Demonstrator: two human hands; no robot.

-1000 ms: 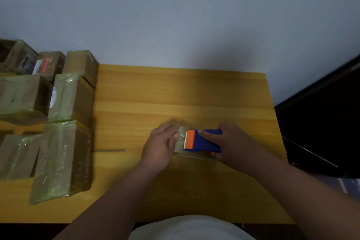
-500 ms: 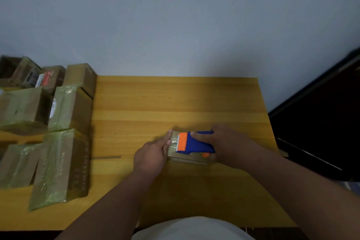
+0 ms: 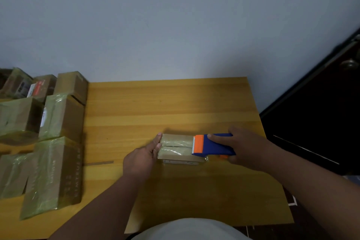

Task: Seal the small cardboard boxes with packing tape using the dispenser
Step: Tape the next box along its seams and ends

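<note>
A small flat cardboard box [image 3: 176,147] lies on the yellow wooden table [image 3: 165,107], its top shiny with tape. My left hand [image 3: 143,157] presses straight fingers against the box's left end. My right hand [image 3: 244,147] grips the blue tape dispenser [image 3: 213,145], whose orange toothed end sits over the box's right part. The dispenser's roll is hidden under my hand.
Several taped cardboard boxes [image 3: 52,171] are stacked along the table's left side, with more [image 3: 64,115] behind them. A strip of brown tape [image 3: 99,162] lies on the table. A dark door [image 3: 321,113] stands to the right, a white wall behind.
The dispenser has slid to the right along the box top, uncovering more taped surface. My left hand has stayed at the box's left end.
</note>
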